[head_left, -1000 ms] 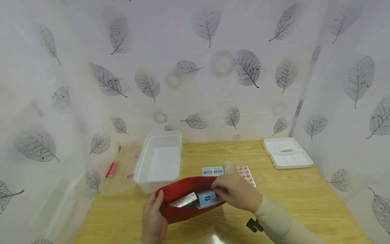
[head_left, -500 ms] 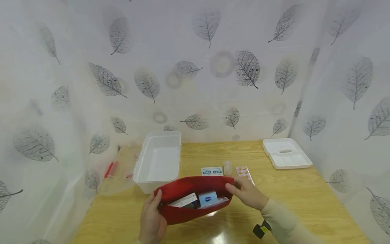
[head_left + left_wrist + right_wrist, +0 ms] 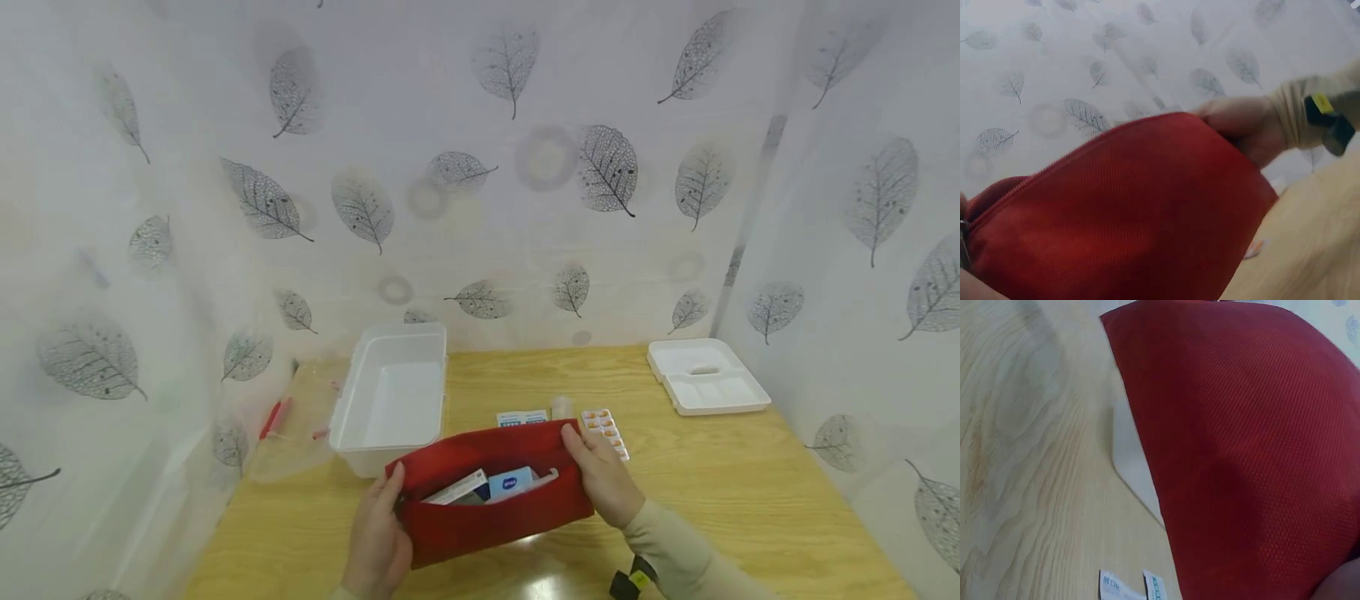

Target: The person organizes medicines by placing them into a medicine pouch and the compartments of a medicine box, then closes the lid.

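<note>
A red zippered pouch (image 3: pixel 495 532) is held up above the table, its mouth spread wide. Inside it sit a white-and-dark box (image 3: pixel 459 490), a light blue pack (image 3: pixel 512 482) and something clear and plastic at the right. My left hand (image 3: pixel 377 529) grips the pouch's left end, thumb over the rim, near the metal zip pull (image 3: pixel 964 244) in the left wrist view. At the right end my right hand (image 3: pixel 606 477) pinches the upper corner. Red fabric (image 3: pixel 1254 425) fills most of the right wrist view and hides nearly all of that hand.
Behind the pouch lie printed packets (image 3: pixel 522 417), a whitish roll (image 3: pixel 562 407) and a blister pack of orange capsules (image 3: pixel 606 433). A white bin (image 3: pixel 386 457) stands at left beside a clear lid (image 3: pixel 288 450) with red clips. A white divided tray (image 3: pixel 720 404) lies at back right.
My right hand has moved from the pouch's mouth out to its right corner. The pouch's right side has risen, and its front now tilts more towards me. My left hand keeps its hold.
</note>
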The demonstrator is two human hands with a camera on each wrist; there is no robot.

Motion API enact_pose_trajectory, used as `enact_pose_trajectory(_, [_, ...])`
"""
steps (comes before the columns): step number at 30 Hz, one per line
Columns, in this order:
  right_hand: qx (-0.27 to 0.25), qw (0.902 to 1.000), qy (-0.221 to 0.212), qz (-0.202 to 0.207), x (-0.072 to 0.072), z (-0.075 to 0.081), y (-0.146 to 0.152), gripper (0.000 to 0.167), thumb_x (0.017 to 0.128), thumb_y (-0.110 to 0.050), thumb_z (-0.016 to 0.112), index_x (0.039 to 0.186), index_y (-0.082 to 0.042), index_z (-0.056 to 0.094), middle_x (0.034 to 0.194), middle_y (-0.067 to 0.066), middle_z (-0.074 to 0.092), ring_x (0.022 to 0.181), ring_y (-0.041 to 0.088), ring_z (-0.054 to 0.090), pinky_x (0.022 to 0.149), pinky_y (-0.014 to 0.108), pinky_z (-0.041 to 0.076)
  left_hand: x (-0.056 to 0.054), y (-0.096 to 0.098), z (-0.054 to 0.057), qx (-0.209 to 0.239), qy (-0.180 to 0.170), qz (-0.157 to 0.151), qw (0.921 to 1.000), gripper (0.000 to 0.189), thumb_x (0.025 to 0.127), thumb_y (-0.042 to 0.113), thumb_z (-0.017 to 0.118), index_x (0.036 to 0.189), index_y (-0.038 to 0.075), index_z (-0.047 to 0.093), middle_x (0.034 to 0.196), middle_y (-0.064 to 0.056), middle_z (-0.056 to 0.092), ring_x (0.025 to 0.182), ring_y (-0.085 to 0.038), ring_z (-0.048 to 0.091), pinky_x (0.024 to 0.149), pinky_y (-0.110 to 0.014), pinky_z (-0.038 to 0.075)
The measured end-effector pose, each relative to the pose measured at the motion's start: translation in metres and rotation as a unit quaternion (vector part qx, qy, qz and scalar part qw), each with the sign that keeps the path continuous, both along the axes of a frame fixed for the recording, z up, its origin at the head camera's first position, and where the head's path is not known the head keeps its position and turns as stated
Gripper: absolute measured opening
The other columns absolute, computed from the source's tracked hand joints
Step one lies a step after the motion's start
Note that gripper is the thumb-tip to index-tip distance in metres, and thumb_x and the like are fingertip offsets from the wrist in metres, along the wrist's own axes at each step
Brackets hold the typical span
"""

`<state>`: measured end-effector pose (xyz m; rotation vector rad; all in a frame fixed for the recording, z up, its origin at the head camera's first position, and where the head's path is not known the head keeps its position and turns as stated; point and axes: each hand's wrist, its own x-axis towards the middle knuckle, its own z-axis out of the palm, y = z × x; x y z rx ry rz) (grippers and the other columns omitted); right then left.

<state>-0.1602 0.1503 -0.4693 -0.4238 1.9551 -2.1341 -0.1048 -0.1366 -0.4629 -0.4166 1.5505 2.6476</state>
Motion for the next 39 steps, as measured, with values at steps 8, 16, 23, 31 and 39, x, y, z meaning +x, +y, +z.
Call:
enact_pose_trajectory(8, [-0.044, 0.9959, -0.071, -0.035, 0.0, 0.014, 0.003, 0.039, 0.104, -0.04, 0.037, 0.117, -0.007, 0.054, 0.094, 0.006, 0.069, 0.084, 0.022, 0.067, 0.071, 0.045, 0.055, 0.006, -0.007, -0.005, -0.182, 0.052, -0.144, 0.9713, 0.059, 0.096, 0.03, 0.059, 0.139, -0.002, 0.033, 0.125, -0.014, 0.055, 0.108, -0.022, 0.055, 0.09, -0.037, 0.049])
enact_pose_trajectory(16, [-0.048, 0.9936, -0.086, -0.054, -0.006, 0.018, 0.01, 0.045, 0.102, -0.042, 0.04, 0.12, -0.004, 0.053, 0.097, 0.009, 0.067, 0.089, 0.023, 0.065, 0.075, 0.044, 0.054, 0.003, -0.007, -0.01, -0.207, 0.039, -0.216, 0.9533, 0.066, 0.091, 0.034, 0.066, 0.138, 0.002, 0.034, 0.13, -0.015, 0.054, 0.111, -0.026, 0.058, 0.089, -0.042, 0.052])
enact_pose_trajectory(23, [-0.021, 0.9926, -0.065, -0.1, -0.013, 0.016, 0.013, 0.051, 0.102, -0.043, 0.04, 0.119, 0.003, 0.054, 0.1, 0.01, 0.064, 0.093, 0.02, 0.062, 0.079, 0.037, 0.052, 0.006, 0.002, -0.012, -0.243, 0.095, -0.181, 0.9482, 0.05, 0.094, 0.027, 0.062, 0.131, -0.002, 0.044, 0.122, -0.016, 0.06, 0.105, -0.026, 0.061, 0.085, -0.033, 0.053])
enact_pose_trajectory(31, [0.068, 0.9427, 0.194, -0.262, -0.008, 0.031, 0.002, 0.023, 0.096, -0.008, 0.057, 0.115, 0.005, 0.053, 0.105, 0.01, 0.057, 0.093, 0.013, 0.052, 0.075, 0.018, 0.044, 0.008, 0.012, -0.015, -0.273, 0.112, -0.133, 0.9463, 0.044, 0.094, 0.029, 0.062, 0.126, 0.0, 0.05, 0.116, -0.013, 0.063, 0.101, -0.022, 0.062, 0.083, -0.029, 0.053])
enact_pose_trajectory(39, [0.12, 0.8788, 0.459, -0.053, 0.028, 0.064, -0.05, 0.016, 0.081, 0.0, 0.072, 0.089, -0.01, 0.063, 0.077, -0.004, 0.063, 0.064, 0.003, 0.053, 0.055, 0.014, 0.045, 0.005, 0.032, -0.019, -0.342, 0.175, -0.076, 0.92, 0.03, 0.094, 0.028, 0.063, 0.117, 0.01, 0.058, 0.105, 0.0, 0.068, 0.094, -0.015, 0.065, 0.08, -0.027, 0.053])
